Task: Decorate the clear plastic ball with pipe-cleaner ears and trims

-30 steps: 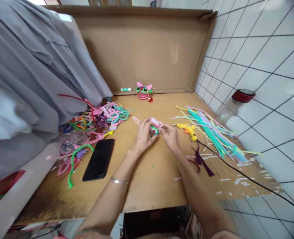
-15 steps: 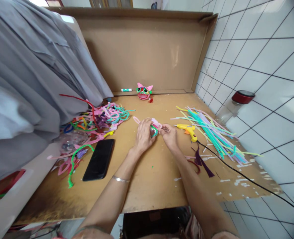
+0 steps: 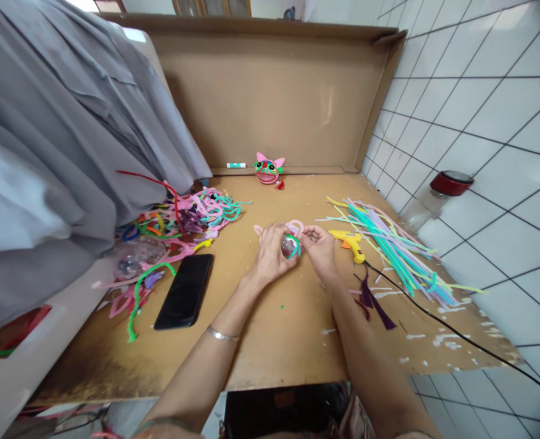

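My left hand (image 3: pixel 270 250) is wrapped round a clear plastic ball (image 3: pixel 289 245) trimmed with green and pink pipe cleaners. A pink pipe cleaner loop (image 3: pixel 296 226) stands up from the ball's far side, and another pink end pokes out left of my left hand. Thumb and fingertips of my right hand (image 3: pixel 318 245) pinch at the ball's right edge, by the pink loop; what exactly lies between them is too small to make out. Just right of that hand lies a yellow glue gun (image 3: pixel 350 242) with a black cord.
Loose pipe cleaners (image 3: pixel 206 210) pile up at the left, beside a black phone (image 3: pixel 185 291). Straight pipe cleaners (image 3: pixel 389 244) and a glass jar (image 3: pixel 429 198) are at the right. A purple tassel (image 3: pixel 374 302) lies nearer. A finished pink-eared face (image 3: pixel 268 169) and a glue stick (image 3: pixel 236 165) sit at the back.
The ball has turned in my left hand, so more of its clear, green-edged side shows. My right fingers stay at its right edge. The whole view has shifted slightly.
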Demonstrator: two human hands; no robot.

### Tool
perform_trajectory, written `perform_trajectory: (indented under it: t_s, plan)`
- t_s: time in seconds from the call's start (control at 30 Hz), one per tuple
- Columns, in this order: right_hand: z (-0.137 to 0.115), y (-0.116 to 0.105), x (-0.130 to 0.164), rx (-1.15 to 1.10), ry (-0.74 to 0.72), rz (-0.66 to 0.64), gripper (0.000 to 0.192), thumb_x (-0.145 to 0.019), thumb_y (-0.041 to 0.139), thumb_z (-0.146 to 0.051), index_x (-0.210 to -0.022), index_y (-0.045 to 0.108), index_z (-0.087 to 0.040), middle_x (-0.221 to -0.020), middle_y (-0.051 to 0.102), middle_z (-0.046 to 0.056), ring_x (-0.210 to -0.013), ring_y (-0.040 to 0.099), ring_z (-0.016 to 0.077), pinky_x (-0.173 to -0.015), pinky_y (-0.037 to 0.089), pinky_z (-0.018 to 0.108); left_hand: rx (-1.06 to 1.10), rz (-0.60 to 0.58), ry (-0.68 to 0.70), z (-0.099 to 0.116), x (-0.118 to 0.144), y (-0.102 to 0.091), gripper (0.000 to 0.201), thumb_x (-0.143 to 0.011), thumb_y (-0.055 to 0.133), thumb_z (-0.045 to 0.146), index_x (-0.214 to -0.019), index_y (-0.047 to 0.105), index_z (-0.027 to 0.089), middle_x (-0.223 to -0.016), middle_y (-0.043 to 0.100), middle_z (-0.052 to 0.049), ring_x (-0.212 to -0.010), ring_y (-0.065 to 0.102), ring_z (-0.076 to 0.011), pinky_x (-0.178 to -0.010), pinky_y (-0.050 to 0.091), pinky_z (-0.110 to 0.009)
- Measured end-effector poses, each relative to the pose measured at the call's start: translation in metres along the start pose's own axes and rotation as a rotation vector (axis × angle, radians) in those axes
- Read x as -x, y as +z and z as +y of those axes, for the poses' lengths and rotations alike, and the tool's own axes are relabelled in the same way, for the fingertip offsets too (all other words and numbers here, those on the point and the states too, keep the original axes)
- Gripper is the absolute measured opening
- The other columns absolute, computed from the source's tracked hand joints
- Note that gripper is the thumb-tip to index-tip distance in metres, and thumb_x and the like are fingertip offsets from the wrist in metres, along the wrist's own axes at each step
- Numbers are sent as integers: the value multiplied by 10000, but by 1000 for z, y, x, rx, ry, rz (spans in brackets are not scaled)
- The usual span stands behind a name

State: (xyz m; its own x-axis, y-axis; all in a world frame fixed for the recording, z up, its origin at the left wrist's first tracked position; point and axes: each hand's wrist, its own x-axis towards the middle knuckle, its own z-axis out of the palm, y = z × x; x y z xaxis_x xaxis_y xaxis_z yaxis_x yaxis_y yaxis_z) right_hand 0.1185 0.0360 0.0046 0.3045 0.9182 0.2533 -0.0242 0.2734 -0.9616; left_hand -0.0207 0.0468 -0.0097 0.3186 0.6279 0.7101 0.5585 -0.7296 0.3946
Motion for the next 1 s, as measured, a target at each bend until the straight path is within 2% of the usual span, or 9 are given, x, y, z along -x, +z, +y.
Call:
perform_trajectory:
  t_s: [0.17, 0.4, 0.67, 1.0]
  plan:
    - [-2, 0, 0, -73, 25, 6, 210, -570, 707, -348, -646, 578, -201, -611, 595, -26, -574, 537, 109, -567, 463, 233, -17, -35, -33, 4, -1, -3, 355, -730, 644, 318, -1052, 530, 219, -1193, 557, -117, -1129, 539, -270, -1021, 390, -455]
    - [-2, 2, 0, -66, 53, 13, 290, -556, 751, -409, -654, 578, -198, -629, 618, -17, -587, 554, 115, -591, 477, 244, -34, -63, -74, 2, -1, -2, 337, -727, 662, 339, -1027, 562, 221, -1182, 560, -113, -1129, 544, -278, -1060, 355, -494]
    - [0, 5, 2, -112, 93, 36, 336, -537, 781, -430, -660, 585, -187, -608, 613, -26, -550, 535, 100, -531, 439, 217, 29, -79, -64, -1, -4, -5, 324, -714, 673, 302, -1008, 568, 215, -1173, 570, -107, -1104, 565, -258, -985, 443, -417]
    - [3, 6, 1, -74, 67, 16, 330, -558, 766, -455, -659, 593, -193, -643, 629, -12, -600, 565, 120, -624, 496, 260, 7, -88, -31, -1, -6, -6, 314, -722, 671, 292, -1007, 563, 216, -1183, 597, -107, -1103, 571, -264, -971, 450, -418]
